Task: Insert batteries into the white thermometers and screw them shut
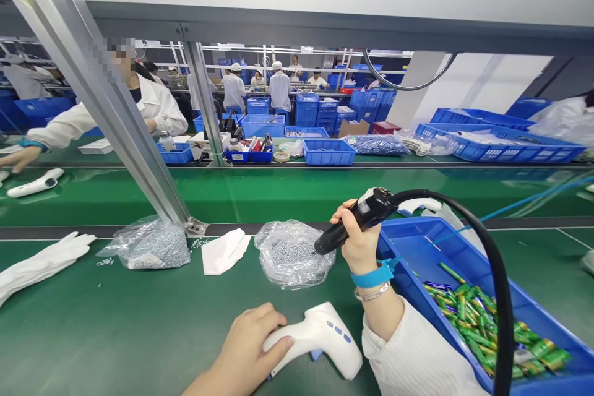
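My left hand (248,343) rests closed on the handle of a white handheld thermometer gun (320,339) that lies on the green bench mat at the bottom centre. My right hand (356,236) grips a black electric screwdriver (359,218), whose tip dips into an open clear bag of small silver screws (292,253). A thick black cable (492,260) arcs from the screwdriver to the lower right. A blue strap sits on my right wrist.
A blue bin (417,247) at right holds green batteries (482,322). A second screw bag (148,244), a white cloth (225,250) and a white glove (41,263) lie to the left. A slanted metal post (116,117) stands ahead. Across the conveyor (278,192), a person in white reaches toward another thermometer (34,184).
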`<state>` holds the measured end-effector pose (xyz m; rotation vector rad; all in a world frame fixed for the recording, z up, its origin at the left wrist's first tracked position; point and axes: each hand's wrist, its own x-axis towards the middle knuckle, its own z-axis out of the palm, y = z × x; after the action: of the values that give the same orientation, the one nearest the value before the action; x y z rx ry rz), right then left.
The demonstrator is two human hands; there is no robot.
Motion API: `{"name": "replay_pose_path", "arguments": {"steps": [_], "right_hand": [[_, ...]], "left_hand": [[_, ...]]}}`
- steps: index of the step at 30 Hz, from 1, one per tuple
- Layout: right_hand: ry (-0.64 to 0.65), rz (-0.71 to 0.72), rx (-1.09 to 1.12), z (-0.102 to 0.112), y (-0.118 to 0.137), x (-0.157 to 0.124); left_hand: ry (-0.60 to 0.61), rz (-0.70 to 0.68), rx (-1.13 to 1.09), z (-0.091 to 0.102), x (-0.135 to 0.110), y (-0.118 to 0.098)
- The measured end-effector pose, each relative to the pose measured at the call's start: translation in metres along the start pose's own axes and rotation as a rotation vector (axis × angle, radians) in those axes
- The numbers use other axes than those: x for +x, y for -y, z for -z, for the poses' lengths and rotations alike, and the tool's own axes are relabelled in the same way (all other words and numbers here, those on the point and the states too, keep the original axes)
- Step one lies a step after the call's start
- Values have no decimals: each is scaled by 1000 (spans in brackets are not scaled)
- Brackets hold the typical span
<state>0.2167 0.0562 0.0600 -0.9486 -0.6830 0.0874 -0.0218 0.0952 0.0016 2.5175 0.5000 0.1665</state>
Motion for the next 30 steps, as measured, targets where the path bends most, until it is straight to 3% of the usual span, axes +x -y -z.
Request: {"name": "replay_pose_path", "arguments": {"steps": [5, 13, 30], "right_hand": [[27, -30, 7, -5, -4, -4], [109, -82, 49, -29, -13, -17], [-132, -141, 165, -30, 18, -8]], "left_hand": [[3, 6, -3, 1, 1, -2], [32, 47, -8, 4, 2, -6], [12, 33, -29, 1, 1, -4]]}}
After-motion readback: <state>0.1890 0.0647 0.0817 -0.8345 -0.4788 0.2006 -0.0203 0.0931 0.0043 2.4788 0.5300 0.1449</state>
